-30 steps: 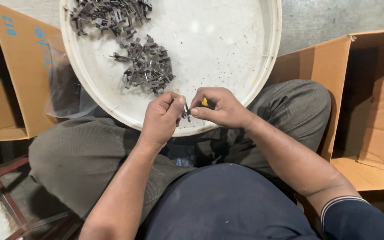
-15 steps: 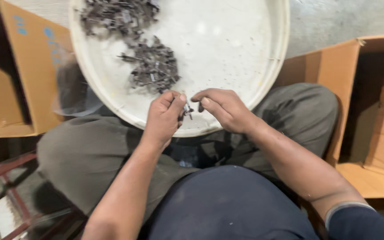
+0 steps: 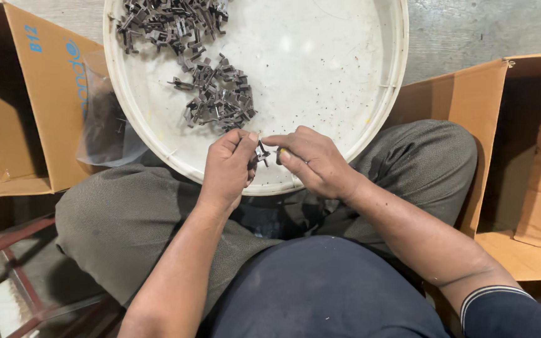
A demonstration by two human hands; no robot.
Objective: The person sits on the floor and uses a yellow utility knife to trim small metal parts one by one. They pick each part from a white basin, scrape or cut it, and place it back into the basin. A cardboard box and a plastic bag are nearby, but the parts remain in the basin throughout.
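Two hands meet over the near rim of the tray (image 3: 388, 119), and we see both pinched around one small dark metal clip (image 3: 262, 152) held between them. The left hand (image 3: 228, 169) is curled almost closed, thumb and forefinger nipping the clip from its left side, the other fingers folded into the palm. The right hand (image 3: 313, 161) is also nearly closed, its forefinger stretched toward the clip and its thumb tucked beneath; we cannot tell whether something else sits under that thumb. The clip hangs just above the tray's white floor, close to the rim nearest us. Farther in lies a pile (image 3: 217, 100) of like clips, near the left hand but apart from it, and a larger heap (image 3: 167, 19) at the tray's far left edge. The tray rests across our lap, between an open box (image 3: 45, 106) to the left and another box (image 3: 527, 169) to the right.
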